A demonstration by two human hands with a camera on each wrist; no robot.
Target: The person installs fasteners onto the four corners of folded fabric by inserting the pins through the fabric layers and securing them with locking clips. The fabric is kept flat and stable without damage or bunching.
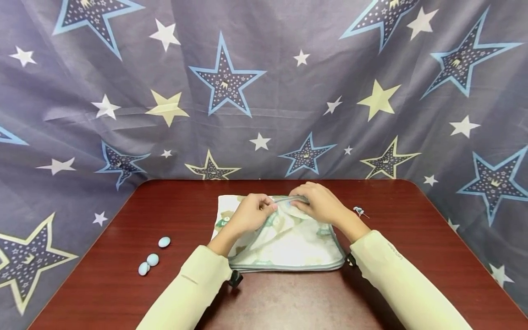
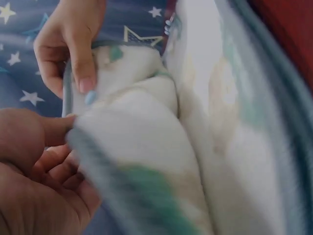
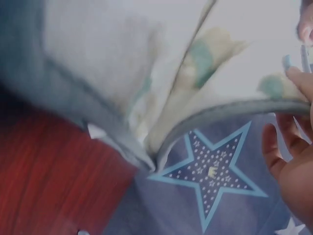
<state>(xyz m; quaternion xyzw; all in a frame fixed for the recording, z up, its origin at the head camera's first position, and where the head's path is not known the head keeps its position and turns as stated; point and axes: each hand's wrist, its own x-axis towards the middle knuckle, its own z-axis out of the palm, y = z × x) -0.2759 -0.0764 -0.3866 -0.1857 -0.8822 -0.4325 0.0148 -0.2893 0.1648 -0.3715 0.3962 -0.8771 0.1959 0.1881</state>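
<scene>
Cloth point(image 1: 288, 247) lies mid-table point(image 1: 412, 238), long axis parallel to far edge. Left hand point(image 1: 253, 213) and right hand point(image 1: 319, 200) pinch its raised trim point(image 1: 284, 199); small blue piece point(image 2: 90, 97) sits at right thumb, right hand nearer.

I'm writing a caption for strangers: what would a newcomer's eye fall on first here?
Probably the star-covered backdrop behind the dark red table. Next, the white, grey-edged cloth on that table, its edge held by the left hand and the right hand. Then three small pale-blue ovals, left of the cloth.
</scene>
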